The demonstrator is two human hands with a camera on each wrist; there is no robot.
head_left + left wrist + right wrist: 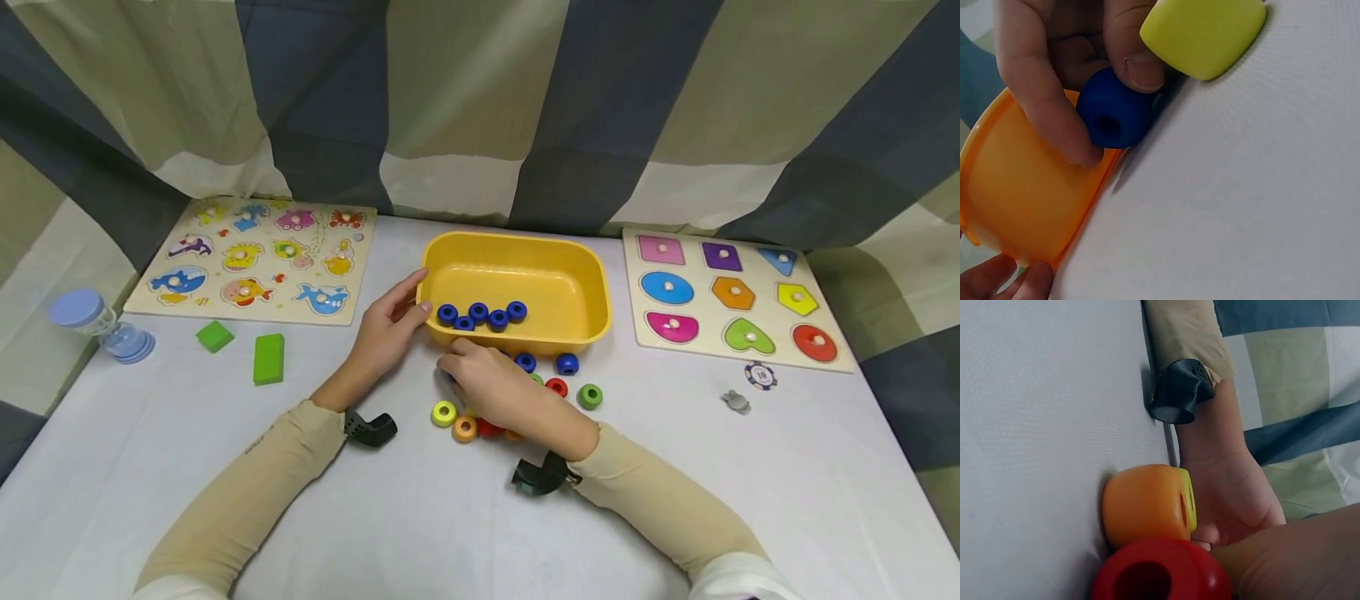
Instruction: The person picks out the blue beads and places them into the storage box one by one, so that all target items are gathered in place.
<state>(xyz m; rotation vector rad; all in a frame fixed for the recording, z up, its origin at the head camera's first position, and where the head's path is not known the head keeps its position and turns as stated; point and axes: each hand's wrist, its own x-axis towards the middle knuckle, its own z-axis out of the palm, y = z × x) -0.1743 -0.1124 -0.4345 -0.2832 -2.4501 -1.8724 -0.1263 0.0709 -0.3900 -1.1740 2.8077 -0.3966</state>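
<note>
My left hand holds the left end of a yellow plastic tub, thumb and fingers at its rim. Several blue beads lie inside along the tub's near wall. In front of the tub, my right hand reaches down among loose beads; in the left wrist view its thumb and finger pinch a blue bead close to the tub. Around it lie a yellow bead, an orange bead, a green bead, a red bead and a blue bead. The hand hides some beads.
An animal peg puzzle lies back left, with two green blocks and a blue-capped sand timer near it. At right are a shape puzzle, a poker chip and a small grey turtle-like figure. A striped curtain hangs behind.
</note>
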